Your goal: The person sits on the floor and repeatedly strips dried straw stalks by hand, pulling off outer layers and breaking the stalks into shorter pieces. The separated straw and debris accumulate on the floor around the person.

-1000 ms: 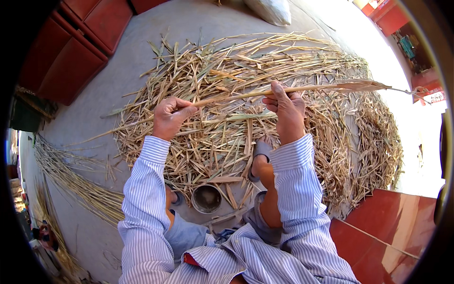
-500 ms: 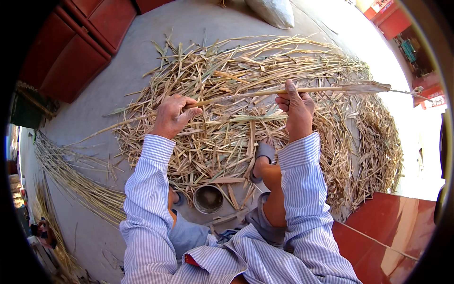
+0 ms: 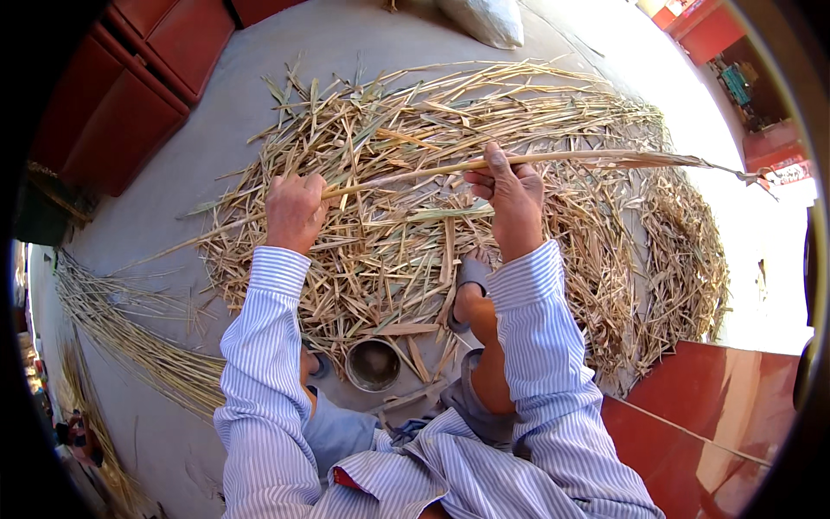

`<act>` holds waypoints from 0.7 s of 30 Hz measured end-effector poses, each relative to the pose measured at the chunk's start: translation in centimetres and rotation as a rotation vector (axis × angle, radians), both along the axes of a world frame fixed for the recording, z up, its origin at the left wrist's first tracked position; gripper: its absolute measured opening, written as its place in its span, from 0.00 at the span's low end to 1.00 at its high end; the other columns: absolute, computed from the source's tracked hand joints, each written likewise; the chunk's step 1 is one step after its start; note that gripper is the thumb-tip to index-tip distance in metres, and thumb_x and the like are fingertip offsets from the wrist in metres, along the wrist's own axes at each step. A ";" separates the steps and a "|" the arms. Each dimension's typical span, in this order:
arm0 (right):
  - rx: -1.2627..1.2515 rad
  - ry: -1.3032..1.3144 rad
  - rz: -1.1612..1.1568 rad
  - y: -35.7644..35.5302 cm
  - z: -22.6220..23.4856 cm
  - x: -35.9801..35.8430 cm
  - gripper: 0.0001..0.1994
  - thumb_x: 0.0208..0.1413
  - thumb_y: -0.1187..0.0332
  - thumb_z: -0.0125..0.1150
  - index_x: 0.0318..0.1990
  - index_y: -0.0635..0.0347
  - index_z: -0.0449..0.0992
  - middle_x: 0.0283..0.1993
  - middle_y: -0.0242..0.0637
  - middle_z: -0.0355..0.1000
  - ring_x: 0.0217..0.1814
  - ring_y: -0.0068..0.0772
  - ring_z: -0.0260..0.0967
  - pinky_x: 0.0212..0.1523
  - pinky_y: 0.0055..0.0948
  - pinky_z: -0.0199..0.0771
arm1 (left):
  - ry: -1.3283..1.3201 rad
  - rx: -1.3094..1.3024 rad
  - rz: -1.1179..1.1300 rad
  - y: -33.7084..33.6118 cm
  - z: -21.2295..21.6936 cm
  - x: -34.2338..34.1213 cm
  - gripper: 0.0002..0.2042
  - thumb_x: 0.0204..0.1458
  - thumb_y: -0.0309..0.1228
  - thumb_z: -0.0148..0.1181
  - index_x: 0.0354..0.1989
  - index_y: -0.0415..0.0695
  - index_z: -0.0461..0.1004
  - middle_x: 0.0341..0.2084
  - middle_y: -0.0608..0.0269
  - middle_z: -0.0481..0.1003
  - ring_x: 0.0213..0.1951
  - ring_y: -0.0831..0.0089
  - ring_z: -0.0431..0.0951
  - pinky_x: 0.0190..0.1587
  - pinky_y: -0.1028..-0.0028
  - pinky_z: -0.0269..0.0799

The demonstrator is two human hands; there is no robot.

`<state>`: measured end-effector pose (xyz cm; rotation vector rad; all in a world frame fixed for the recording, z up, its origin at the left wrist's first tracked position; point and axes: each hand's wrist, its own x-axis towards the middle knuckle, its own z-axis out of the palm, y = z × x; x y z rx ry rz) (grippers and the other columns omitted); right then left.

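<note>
Both hands have drawn slightly apart along the stalk (image 3: 536, 161): left hand (image 3: 294, 208) and right hand (image 3: 512, 192) closed on it, apparently stripping; next needs a steady pull.

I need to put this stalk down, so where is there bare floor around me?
Bare grey floor lies between the straw heap and the red steps, and left of the heap above the bundle of stalks. Around the metal cup it is crowded.
</note>
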<state>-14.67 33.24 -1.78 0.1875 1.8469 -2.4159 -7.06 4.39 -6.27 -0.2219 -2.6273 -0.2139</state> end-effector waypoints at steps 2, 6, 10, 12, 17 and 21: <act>-0.029 -0.026 0.100 -0.8 0.1 0.3 0.15 0.59 0.60 0.62 0.42 0.65 0.73 0.34 0.42 0.78 0.32 0.29 0.79 0.27 0.20 0.80 | 0.087 0.097 -0.103 1.8 1.5 0.1 0.14 0.44 0.41 0.66 0.31 0.43 0.75 0.19 0.65 0.73 0.28 0.65 0.72 0.37 0.65 0.62; -0.067 -0.010 0.094 -0.9 0.2 0.1 0.15 0.61 0.61 0.59 0.45 0.66 0.72 0.37 0.42 0.78 0.32 0.28 0.78 0.28 0.18 0.79 | 0.048 0.103 -0.122 1.6 2.2 0.3 0.09 0.45 0.36 0.67 0.27 0.44 0.76 0.20 0.64 0.73 0.28 0.65 0.72 0.37 0.64 0.62; -0.057 0.008 -0.145 4.8 -0.7 -2.8 0.12 0.62 0.63 0.57 0.41 0.65 0.73 0.35 0.40 0.78 0.32 0.25 0.76 0.30 0.19 0.79 | -0.158 -0.084 0.173 -5.7 0.3 1.9 0.09 0.42 0.33 0.69 0.28 0.46 0.75 0.22 0.62 0.74 0.31 0.63 0.73 0.38 0.63 0.62; -0.112 0.019 -0.165 5.8 -0.8 -3.0 0.11 0.62 0.63 0.56 0.40 0.63 0.73 0.35 0.41 0.78 0.32 0.27 0.76 0.30 0.20 0.79 | -0.252 -0.110 0.280 -7.3 0.0 2.4 0.10 0.41 0.33 0.70 0.28 0.47 0.74 0.23 0.62 0.74 0.32 0.63 0.73 0.40 0.63 0.62; -0.110 -0.014 -0.005 3.8 -0.2 -1.9 0.10 0.63 0.63 0.55 0.40 0.62 0.73 0.36 0.44 0.78 0.38 0.33 0.78 0.30 0.23 0.81 | -0.151 0.148 -0.007 -2.5 0.7 1.6 0.15 0.41 0.35 0.70 0.36 0.47 0.75 0.28 0.65 0.76 0.35 0.63 0.74 0.44 0.63 0.61; -0.020 0.080 0.193 1.8 0.0 -0.9 0.14 0.63 0.61 0.56 0.42 0.66 0.75 0.37 0.46 0.78 0.34 0.34 0.79 0.28 0.23 0.81 | -0.061 0.331 -0.097 2.1 0.6 -0.3 0.12 0.44 0.32 0.70 0.36 0.45 0.77 0.28 0.64 0.78 0.34 0.65 0.74 0.41 0.65 0.64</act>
